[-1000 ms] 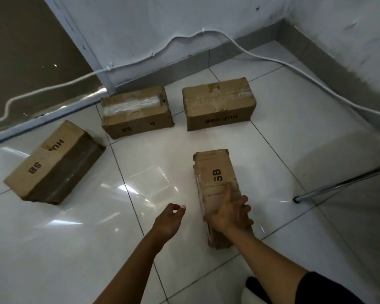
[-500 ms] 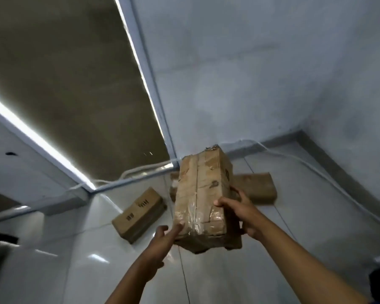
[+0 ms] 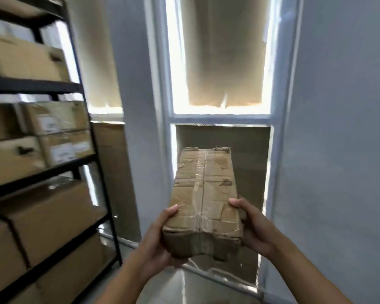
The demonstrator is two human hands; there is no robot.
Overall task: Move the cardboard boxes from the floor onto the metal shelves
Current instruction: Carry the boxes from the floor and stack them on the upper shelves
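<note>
A worn, taped cardboard box [image 3: 203, 194] is held in the air in front of me, its long side pointing away. My left hand [image 3: 160, 240] grips its near left corner, thumb on top and fingers under it. My right hand [image 3: 253, 227] grips the near right corner in the same way. The black metal shelves [image 3: 83, 91] stand at the left, apart from the box, with several cardboard boxes [image 3: 51, 218] on their levels.
A white-framed window [image 3: 222, 119] covered from behind with brown board is straight ahead. White wall fills the right side. A strip of shiny floor [image 3: 162, 288] shows below my arms, between the shelf post and the wall.
The box has come up off the floor and both hands now grip it. My view has swung up and left from the floor boxes to the window and shelves.
</note>
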